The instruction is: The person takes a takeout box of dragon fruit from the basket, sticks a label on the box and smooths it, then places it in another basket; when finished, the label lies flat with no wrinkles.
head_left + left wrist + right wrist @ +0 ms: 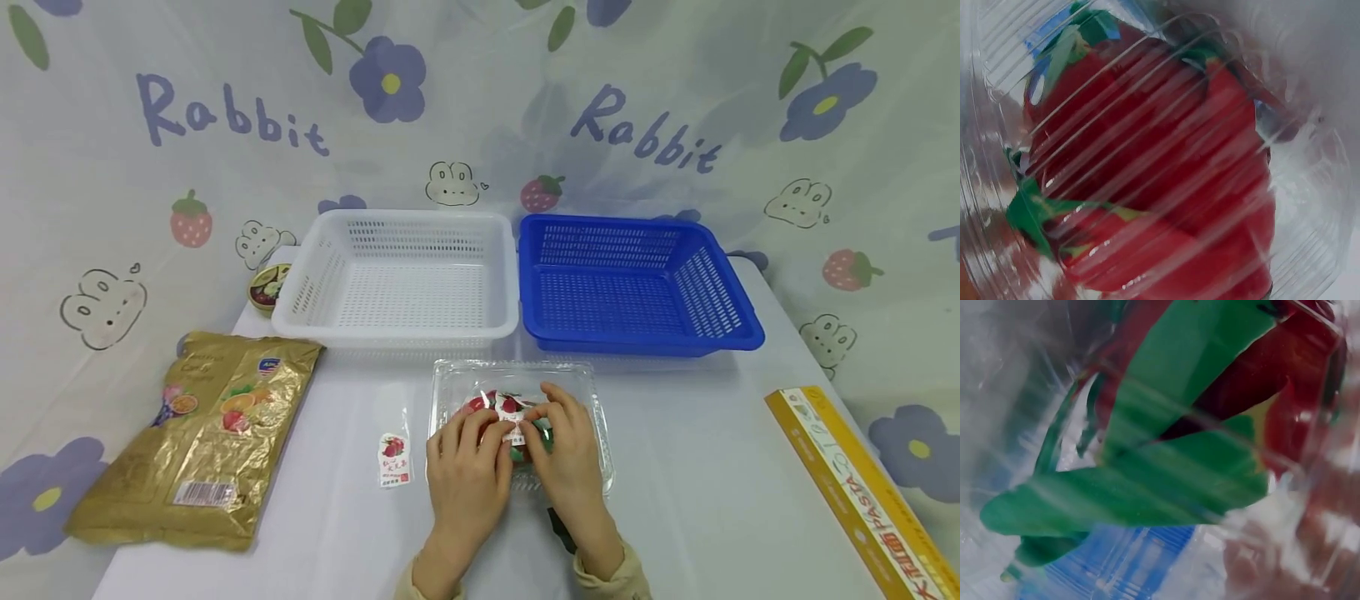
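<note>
A clear plastic clamshell box point(600, 408) sits in front of the baskets, its lid down. Inside lie red dragon fruits point(1147, 125) with green leaf tips point(1147, 494). Over the middle of the lid is a white label point(513, 435) printed with a red fruit. My left hand point(468, 475) pinches the label's left side between thumb and index finger. At its right side, the right hand point(567, 454) holds it with thumb and index finger, the other fingers bent above the lid. Both wrist views look closely through the ridged plastic at the fruit.
Left of the box lies a clear strip with a similar label point(393, 458). Behind stand a white basket point(405, 342) and a blue basket point(637, 340). A gold candy bag point(202, 442) and a round tin point(267, 287) are leftward, a yellow pasta box point(862, 492) far right.
</note>
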The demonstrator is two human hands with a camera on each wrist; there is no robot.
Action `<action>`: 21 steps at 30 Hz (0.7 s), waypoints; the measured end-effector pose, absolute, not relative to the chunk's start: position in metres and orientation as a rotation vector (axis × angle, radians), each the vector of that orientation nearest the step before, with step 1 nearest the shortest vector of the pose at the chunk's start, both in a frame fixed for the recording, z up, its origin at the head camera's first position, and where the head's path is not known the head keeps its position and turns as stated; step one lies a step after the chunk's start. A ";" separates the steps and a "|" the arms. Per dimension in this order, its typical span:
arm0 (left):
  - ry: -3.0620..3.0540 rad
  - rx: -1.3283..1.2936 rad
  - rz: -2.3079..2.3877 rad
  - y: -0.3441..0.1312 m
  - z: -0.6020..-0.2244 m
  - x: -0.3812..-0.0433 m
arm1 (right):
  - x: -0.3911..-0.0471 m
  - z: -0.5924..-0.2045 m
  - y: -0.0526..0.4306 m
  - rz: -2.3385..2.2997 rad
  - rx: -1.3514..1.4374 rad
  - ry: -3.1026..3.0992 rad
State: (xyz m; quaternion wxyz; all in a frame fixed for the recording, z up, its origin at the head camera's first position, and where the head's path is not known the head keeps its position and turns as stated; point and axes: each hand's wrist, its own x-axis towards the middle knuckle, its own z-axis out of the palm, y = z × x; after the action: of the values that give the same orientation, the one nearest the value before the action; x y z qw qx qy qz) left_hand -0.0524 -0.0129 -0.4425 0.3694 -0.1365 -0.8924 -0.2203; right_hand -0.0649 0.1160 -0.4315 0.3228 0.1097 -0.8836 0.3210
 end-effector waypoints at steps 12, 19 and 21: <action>-2.420 -0.318 -0.455 -0.009 -0.431 -0.055 | -0.066 -0.430 0.118 0.731 0.330 -2.415; -2.452 -0.275 -0.345 -0.005 -0.426 -0.062 | -0.065 -0.430 0.116 0.625 0.324 -2.509; -2.469 -0.265 -0.330 -0.004 -0.425 -0.062 | -0.064 -0.430 0.115 0.600 0.324 -2.547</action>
State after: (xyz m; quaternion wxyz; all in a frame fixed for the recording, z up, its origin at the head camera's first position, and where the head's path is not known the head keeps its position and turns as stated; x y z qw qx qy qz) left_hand -0.0619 -0.0042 -0.4247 0.3131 -0.1004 -0.9360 -0.1252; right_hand -0.0640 0.1151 -0.4299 0.2499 0.1191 -0.9353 0.2202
